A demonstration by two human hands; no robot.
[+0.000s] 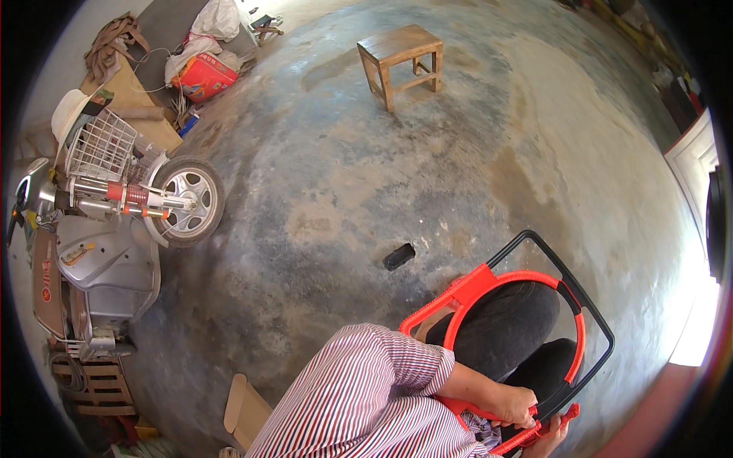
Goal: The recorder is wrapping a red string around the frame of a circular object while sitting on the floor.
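Across my lap rests a red-and-black frame (563,269): black tube bent into a rounded rectangle, with a ring mostly wrapped in red inside it. My left hand (515,405) is closed on the frame's near side, where red and black parts meet. Just below it, at the lower edge, my right hand (551,440) grips the same near side, with its fingers partly hidden. A small bunched red piece (570,413) sticks out by the right fingers; I cannot tell whether it is joined to the frame. My dark trouser legs (508,324) show through the ring.
A wooden stool (401,47) stands on the concrete floor ahead. To the left is a scooter (114,256) with a white basket (103,145). A small black object (398,257) lies beyond my knees. Cardboard (246,412) lies at lower left, and a red bag (205,76) sits far left.
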